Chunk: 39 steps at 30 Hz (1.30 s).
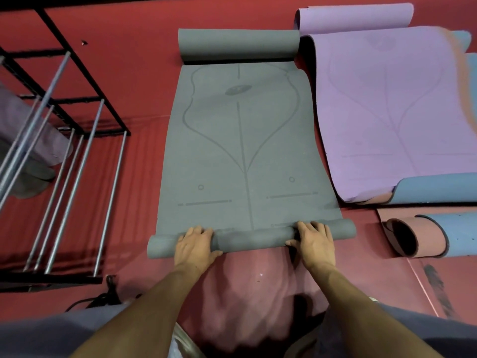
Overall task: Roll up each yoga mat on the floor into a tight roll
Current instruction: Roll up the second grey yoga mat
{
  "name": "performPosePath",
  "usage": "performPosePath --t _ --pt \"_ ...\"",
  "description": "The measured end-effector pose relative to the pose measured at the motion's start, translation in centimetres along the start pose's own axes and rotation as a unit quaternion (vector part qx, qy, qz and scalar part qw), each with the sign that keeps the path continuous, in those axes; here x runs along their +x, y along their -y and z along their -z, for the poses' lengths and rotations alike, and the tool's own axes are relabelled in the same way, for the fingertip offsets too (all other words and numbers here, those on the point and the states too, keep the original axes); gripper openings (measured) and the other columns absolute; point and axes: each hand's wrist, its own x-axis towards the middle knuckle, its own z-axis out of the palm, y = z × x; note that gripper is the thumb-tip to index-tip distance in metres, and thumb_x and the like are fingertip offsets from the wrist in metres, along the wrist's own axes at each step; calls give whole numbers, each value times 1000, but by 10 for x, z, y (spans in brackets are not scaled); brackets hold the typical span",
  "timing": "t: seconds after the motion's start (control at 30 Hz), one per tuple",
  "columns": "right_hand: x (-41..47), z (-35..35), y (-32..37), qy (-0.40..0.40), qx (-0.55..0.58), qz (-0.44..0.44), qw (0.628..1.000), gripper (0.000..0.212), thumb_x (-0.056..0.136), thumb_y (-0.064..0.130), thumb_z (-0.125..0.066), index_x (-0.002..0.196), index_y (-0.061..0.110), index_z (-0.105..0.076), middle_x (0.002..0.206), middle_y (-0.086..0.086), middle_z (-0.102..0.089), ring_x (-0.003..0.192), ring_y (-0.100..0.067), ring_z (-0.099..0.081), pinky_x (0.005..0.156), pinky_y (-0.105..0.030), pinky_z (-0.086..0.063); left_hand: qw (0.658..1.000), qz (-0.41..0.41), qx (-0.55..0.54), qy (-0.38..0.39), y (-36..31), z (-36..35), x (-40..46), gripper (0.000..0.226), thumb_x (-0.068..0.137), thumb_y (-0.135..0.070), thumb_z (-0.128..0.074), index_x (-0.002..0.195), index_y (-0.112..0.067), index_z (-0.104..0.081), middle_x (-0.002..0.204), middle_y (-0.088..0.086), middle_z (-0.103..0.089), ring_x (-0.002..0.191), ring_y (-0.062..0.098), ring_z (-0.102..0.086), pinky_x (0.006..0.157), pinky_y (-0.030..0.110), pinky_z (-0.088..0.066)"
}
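Left hand [195, 245] and right hand [313, 241] clasp the near roll of the grey mat [242, 140]; soft, springy foam, best held evenly either side of its centre line.

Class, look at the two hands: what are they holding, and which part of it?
Both the left hand and right hand grip the grey yoga mat by its rolled near end.

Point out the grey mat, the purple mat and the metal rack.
grey mat [242, 151]: head view, flat middle.
purple mat [387, 112]: head view, flat printed face.
metal rack [85, 89]: head view, black frame bar.
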Motion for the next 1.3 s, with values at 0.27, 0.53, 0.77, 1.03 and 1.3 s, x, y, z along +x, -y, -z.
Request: performPosePath --t 0.27,0.53,0.77,1.03,1.3 --pt "-1 5 6 -45 32 -54 997 68 75 58 -82 124 14 -65 110 -10 -63 106 -35 -57 97 -48 -48 999 4 43 -5 -3 -1 11 45 97 -63 -56 128 -32 -64 120 -3 -56 119 20 -54 100 34 -38" --pt "5 5 -3 36 -37 10 999 75 85 55 -76 149 22 -53 156 -2 -48 149 -33 -33 122 -55 -25 995 6 77 -64 -10 -5 4 32 94 -55 -63 112 -30 -69 107 2 -69 105 26 -59 91 42 -38" --pt "22 7 -21 -5 -83 77 994 73 73 46 -89 139 26 -64 124 -9 -58 113 -34 -52 109 -54 -39 998 2 66 -9 2 -9 10 80 86 -74 -53 155 -38 -38 139 2 -53 135 26 -43 122 50 -23" --pt "49 22 -25 49 -36 88 994 57 83 57 -75 123 21 -58 109 1 -70 111 -25 -63 100 -43 -42 994 -34 49 86 20 27 52 64 91 -60 -68 149 -42 -46 136 -2 -61 130 24 -55 106 39 -41" --pt "49 41 -11 144 3 61 988 53 86 57 -73 129 27 -59 120 1 -68 117 -24 -57 100 -36 -39 992 -5 -36 123 36 37 59 66 79 -56 -82 137 -44 -52 130 -4 -66 125 23 -60 103 36 -45"
